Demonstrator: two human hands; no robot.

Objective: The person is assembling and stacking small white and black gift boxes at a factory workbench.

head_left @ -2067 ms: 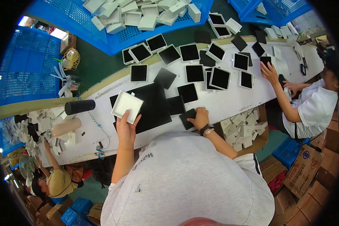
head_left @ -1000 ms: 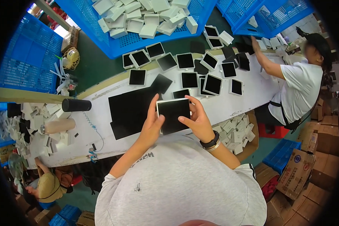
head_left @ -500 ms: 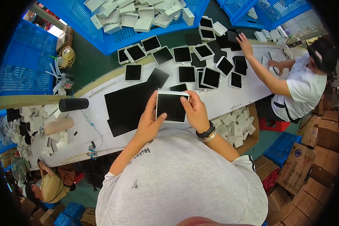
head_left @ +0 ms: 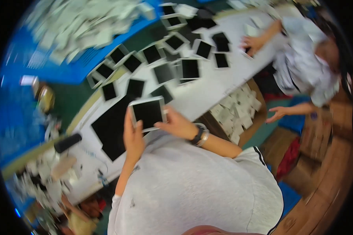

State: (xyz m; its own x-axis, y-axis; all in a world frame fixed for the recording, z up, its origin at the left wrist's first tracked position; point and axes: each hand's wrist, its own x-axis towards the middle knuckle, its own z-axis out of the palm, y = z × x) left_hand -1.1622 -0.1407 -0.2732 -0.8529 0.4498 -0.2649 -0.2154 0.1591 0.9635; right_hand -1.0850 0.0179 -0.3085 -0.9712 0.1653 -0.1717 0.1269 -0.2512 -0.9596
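A shallow white box (head_left: 148, 111) with a black inner face is held in front of my chest. My left hand (head_left: 133, 137) grips its left side, thumb over the lower edge. My right hand (head_left: 178, 123) holds its lower right corner, the thumb on the rim and the other fingers largely hidden. Under and left of the box lies a large black sheet (head_left: 110, 127) on the white table. Beyond it are spread several similar white boxes with black faces, one of them a box (head_left: 190, 69) near the table's middle.
A blue crate (head_left: 72, 72) heaped with white box parts stands at the far left. A black cylinder (head_left: 68, 143) lies on the table's left. A carton (head_left: 259, 121) of white boxes sits right of me. Co-workers are at the right, one hand (head_left: 253, 45) on the table, and lower left.
My view has swung and blurred, so the table appears tilted. Both hands still hold the box; my right thumb has moved from its upper face to the lower right edge.
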